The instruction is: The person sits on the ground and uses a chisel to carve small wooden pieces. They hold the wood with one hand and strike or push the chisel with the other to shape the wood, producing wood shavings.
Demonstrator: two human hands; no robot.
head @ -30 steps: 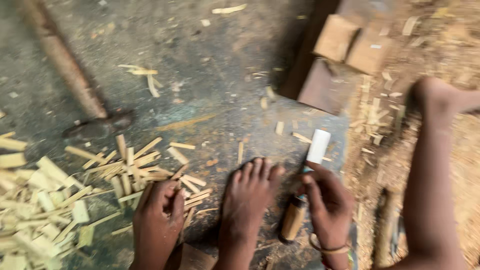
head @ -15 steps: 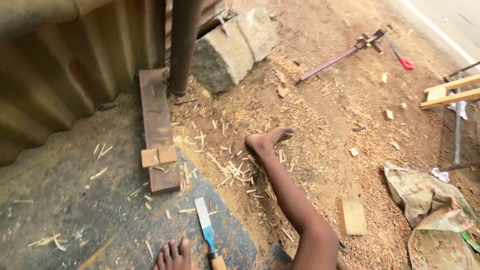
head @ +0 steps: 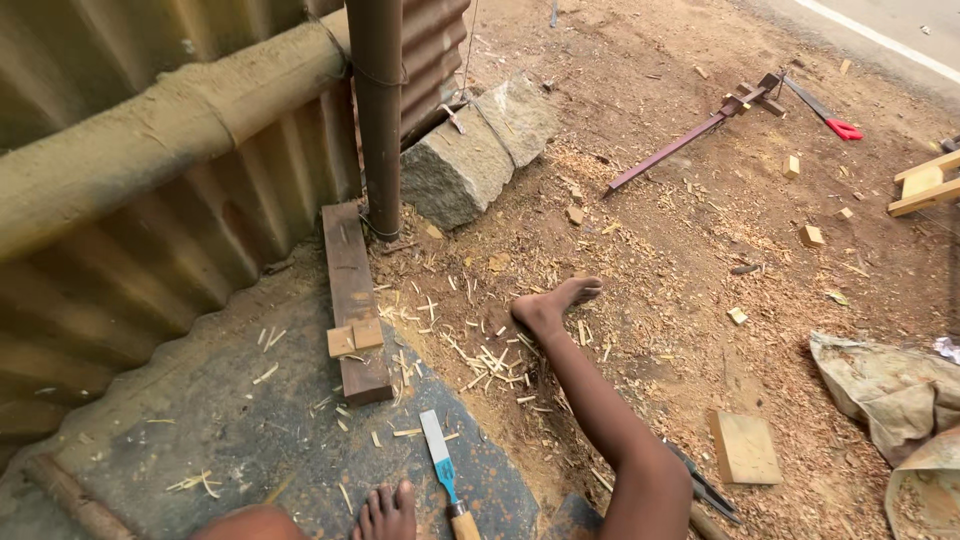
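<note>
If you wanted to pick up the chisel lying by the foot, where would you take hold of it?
Probably by the wooden handle of the chisel, at the bottom edge of the view beside the toes. It lies flat on the dark slab with the blade pointing away, so reaching from the near end, fingers around the handle, keeps them off the cutting edge.

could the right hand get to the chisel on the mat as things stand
Probably yes, though neither hand shows in the view. The chisel lies flat on the dark mat between the near foot and the outstretched leg, with only wood chips around it and nothing lying over it.
</note>
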